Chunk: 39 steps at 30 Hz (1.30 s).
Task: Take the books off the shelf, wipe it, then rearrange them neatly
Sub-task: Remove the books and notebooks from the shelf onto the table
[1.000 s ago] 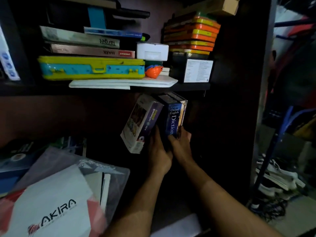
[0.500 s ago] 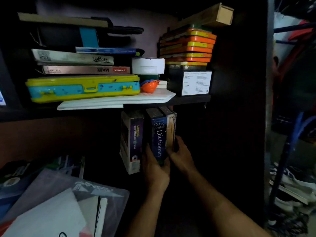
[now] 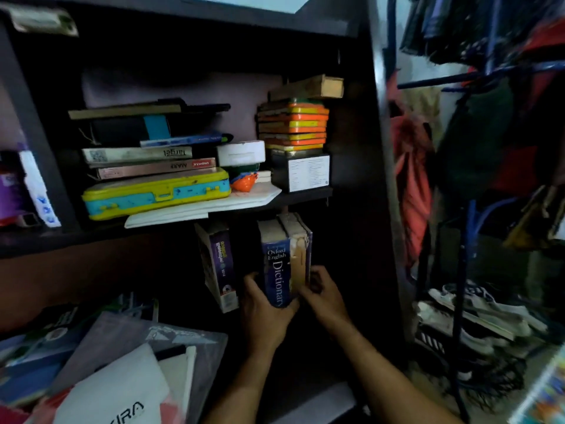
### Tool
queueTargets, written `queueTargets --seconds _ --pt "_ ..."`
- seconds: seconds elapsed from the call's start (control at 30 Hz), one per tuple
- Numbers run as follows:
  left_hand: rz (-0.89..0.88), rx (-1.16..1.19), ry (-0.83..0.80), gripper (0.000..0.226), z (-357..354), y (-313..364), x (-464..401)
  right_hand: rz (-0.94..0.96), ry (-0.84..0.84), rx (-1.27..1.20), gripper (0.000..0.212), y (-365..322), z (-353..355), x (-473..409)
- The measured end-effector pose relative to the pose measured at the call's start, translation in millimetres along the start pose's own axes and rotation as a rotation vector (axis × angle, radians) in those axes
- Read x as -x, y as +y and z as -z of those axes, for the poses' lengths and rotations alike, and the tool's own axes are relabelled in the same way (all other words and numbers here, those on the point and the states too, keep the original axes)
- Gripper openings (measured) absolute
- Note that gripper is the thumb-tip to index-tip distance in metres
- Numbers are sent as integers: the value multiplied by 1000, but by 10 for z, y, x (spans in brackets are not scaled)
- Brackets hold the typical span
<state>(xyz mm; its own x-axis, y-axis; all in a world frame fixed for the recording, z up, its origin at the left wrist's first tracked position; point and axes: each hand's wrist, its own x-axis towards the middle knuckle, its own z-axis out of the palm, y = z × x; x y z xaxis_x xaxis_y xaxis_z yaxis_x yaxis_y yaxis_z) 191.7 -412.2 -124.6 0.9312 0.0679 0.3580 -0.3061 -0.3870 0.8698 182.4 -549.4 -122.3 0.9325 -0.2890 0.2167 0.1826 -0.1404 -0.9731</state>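
The left hand (image 3: pixel 263 313) grips the foot of the blue dictionary (image 3: pixel 276 264), fingers curled round its spine; the right hand (image 3: pixel 324 293) pinches the worn tan book (image 3: pixel 299 255) pressed against it. Both stand upright in the dark lower shelf (image 3: pixel 305 393), under the upper shelf board (image 3: pixel 305 195). A purple book (image 3: pixel 218 264) stands apart to the left. These look thick and heavy, stiff-boarded — best clamped low from both sides as a pair; the tan spine seems frayed, so squeeze gently.
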Motion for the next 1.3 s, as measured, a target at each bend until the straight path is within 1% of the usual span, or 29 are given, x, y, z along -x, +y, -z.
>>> queueTargets --seconds 0.07,0.17,0.27,0.33,0.37,0.4,0.5,0.53,0.6,0.67,0.77,0.8,0.9,0.97,1.03,1.07,1.1,1.13,1.2,1.3 --pt "3 -28 -13 105 78 14 162 -13 -1 -15 30 -19 60 188" --pt "8 -20 -15 106 217 89 419 32 -11 21 29 -83 172 466" --pt "100 18 -47 97 363 121 668 33 -17 14 26 -124 284 743" --pt "142 117 -72 86 444 90 748 1 16 -76 19 -142 339 842" --pt "150 162 -81 83 472 88 772 -8 41 -107 21 -157 357 869" --pt "156 188 -97 81 492 84 779 -10 69 -94 32 -173 357 880" --pt "136 252 -137 86 523 147 815 -10 80 -52 75 -219 358 904" --pt "131 258 -148 89 521 145 806 -9 62 -51 85 -212 362 886" --pt "136 272 -159 90 513 103 796 -14 13 -62 96 -154 374 825" --pt "141 277 -160 94 497 54 786 -35 -29 -107 94 -72 387 762" --pt "119 276 -139 99 490 42 771 -55 -59 -145 72 -7 404 697" --pt "113 278 -132 100 491 37 774 -60 -62 -147 68 15 403 689" --pt "53 256 -62 111 508 76 808 -58 -49 -140 68 1 402 702" --pt "-43 182 51 112 542 123 856 -47 -49 -132 73 -28 390 736" --pt "-218 53 206 99 576 162 913 -24 -56 -105 78 -49 371 771" --pt "-315 -12 260 90 583 177 944 -19 -64 -99 78 -68 371 791" --pt "-389 -68 278 83 582 191 985 -16 -73 -96 74 -96 380 818" --pt "-432 -110 264 79 579 195 1021 -15 -86 -92 71 -114 395 841" --pt "-446 -149 185 79 599 238 1073 -17 -92 -90 68 -156 442 929" --pt "-399 -167 165 92 612 276 1146 -3 -43 -93 71 -131 528 1089"
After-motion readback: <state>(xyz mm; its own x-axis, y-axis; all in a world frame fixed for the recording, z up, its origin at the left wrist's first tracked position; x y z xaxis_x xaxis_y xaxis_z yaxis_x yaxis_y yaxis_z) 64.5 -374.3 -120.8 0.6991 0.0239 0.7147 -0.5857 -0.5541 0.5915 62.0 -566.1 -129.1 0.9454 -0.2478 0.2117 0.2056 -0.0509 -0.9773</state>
